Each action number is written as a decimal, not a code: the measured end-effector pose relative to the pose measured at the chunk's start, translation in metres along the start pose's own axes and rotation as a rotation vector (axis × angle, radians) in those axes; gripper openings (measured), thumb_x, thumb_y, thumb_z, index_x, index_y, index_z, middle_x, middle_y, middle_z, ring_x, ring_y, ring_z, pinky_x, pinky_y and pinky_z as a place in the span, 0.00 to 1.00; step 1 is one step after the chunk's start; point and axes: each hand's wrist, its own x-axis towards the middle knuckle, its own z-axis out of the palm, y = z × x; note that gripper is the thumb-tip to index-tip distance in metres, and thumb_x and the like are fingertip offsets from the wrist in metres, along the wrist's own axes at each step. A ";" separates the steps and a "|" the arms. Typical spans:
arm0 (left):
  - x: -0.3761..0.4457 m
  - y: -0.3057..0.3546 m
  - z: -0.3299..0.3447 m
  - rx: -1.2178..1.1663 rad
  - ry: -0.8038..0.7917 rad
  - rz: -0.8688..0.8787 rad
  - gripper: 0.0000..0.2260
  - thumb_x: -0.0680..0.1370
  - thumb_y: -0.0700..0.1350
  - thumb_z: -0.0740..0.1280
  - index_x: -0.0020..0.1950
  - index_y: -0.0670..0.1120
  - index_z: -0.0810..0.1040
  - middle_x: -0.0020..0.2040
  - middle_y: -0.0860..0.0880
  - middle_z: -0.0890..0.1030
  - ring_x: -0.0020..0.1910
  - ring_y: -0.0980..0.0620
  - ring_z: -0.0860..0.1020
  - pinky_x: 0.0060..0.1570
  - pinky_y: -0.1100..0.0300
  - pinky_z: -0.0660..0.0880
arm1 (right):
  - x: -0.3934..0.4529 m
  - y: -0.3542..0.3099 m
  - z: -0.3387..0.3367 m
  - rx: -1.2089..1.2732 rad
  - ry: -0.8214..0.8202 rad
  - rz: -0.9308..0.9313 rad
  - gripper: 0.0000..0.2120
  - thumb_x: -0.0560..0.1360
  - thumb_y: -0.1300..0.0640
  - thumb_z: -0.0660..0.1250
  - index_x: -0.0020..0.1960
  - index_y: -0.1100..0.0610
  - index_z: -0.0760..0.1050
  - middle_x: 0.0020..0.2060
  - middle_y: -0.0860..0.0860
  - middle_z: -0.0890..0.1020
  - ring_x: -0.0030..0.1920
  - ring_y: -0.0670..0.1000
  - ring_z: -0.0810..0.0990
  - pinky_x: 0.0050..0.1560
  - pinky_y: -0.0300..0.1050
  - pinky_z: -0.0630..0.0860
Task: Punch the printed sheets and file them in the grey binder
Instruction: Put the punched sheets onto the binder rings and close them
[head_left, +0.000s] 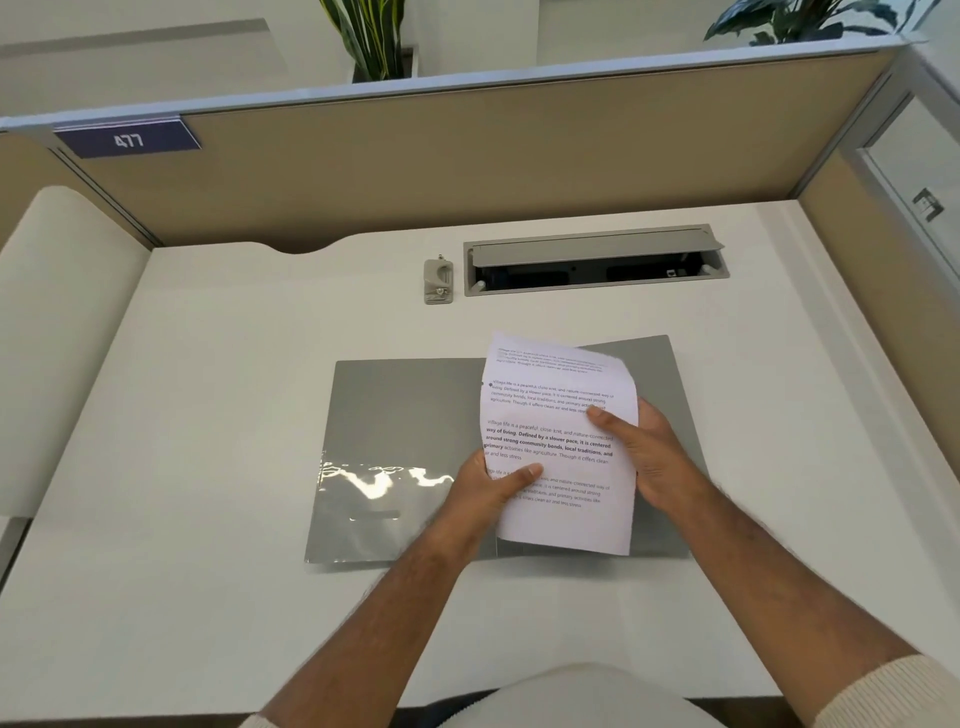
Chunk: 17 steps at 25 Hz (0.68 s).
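Observation:
The grey binder (395, 415) lies open and flat on the white desk, with a clear plastic pocket on its left inner cover. Above its right half I hold the printed sheets (558, 447), slightly curled at the top. My left hand (488, 486) pinches their left edge, thumb on the text. My right hand (649, 452) grips their right edge, thumb on top and fingers behind. A dark punched hole shows near the sheets' upper left edge. The small grey hole punch (439, 280) stands further back on the desk, apart from both hands.
An open cable tray (592, 262) with a raised lid is set into the desk right of the punch. Beige partition walls (467, 171) enclose the desk at the back and sides. A white chair back (62, 332) stands at the left.

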 end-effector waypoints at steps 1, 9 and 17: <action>0.002 -0.004 -0.001 0.037 0.010 -0.025 0.22 0.74 0.47 0.81 0.66 0.46 0.80 0.60 0.49 0.88 0.59 0.49 0.86 0.63 0.49 0.82 | 0.001 0.000 -0.003 -0.052 0.023 -0.026 0.18 0.76 0.63 0.74 0.66 0.59 0.78 0.59 0.58 0.86 0.59 0.60 0.85 0.60 0.58 0.81; 0.022 -0.023 -0.012 0.343 0.122 -0.049 0.17 0.80 0.44 0.75 0.66 0.47 0.76 0.58 0.51 0.79 0.56 0.56 0.79 0.46 0.69 0.74 | 0.006 0.004 -0.038 -0.337 0.211 -0.063 0.20 0.74 0.58 0.78 0.63 0.49 0.79 0.55 0.48 0.87 0.55 0.52 0.87 0.60 0.60 0.82; 0.053 -0.026 -0.014 0.527 0.154 0.052 0.10 0.80 0.46 0.73 0.62 0.50 0.82 0.60 0.51 0.82 0.58 0.53 0.80 0.65 0.54 0.78 | 0.009 0.000 -0.039 -0.404 0.228 -0.092 0.20 0.74 0.58 0.78 0.64 0.50 0.79 0.55 0.47 0.87 0.54 0.50 0.87 0.58 0.55 0.83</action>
